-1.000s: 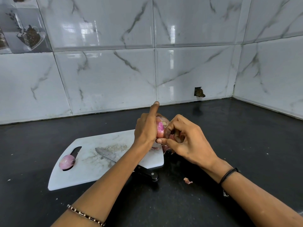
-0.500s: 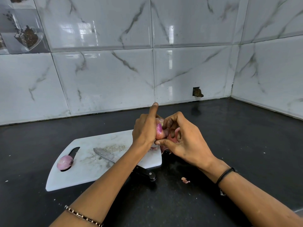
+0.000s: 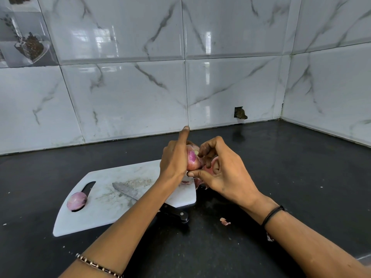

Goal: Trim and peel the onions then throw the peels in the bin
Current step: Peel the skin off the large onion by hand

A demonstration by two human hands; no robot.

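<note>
My left hand (image 3: 174, 160) grips a small pink onion (image 3: 192, 158) above the right end of the white cutting board (image 3: 104, 213), with the index finger pointing up. My right hand (image 3: 222, 173) pinches at the onion's top with curled fingers, and loose pink peel (image 3: 200, 182) hangs beneath the hands. A second onion (image 3: 76, 201), peeled and purple-pink, lies on the board's handle slot at the left. A knife (image 3: 128, 191) lies on the board, its black handle (image 3: 176, 214) sticking out over the near edge under my left forearm.
A black countertop (image 3: 281, 167) runs into a corner of white marble-look wall tiles. A small scrap of peel (image 3: 224, 221) lies on the counter near my right wrist. No bin is in view.
My right-hand fingers have shifted up to the top of the onion, and both hands have stayed in the same place above the board.
</note>
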